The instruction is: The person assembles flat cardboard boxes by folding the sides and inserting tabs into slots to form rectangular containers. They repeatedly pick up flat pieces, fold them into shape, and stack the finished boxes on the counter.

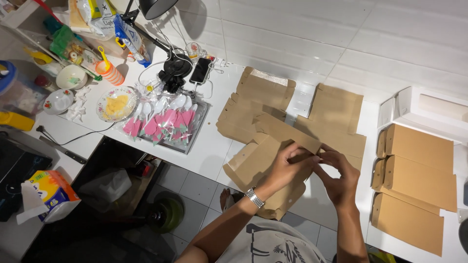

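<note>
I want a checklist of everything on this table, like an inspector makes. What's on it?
Surface: white counter, well lit on the right, in shadow at far left.
Job's things: flat brown box being folded at the counter edge; more flat boxes behind it; folded boxes stacked at right.
Clutter: tray of wrapped spoons, plate, bowls, striped cup, phone, tissue box.
Fingers: left hand and right hand both pinch a box flap.
Cables: white cable by the phone; black cable across the left side.
Surroundings: white tiled wall, lamp, tiled floor.
</note>
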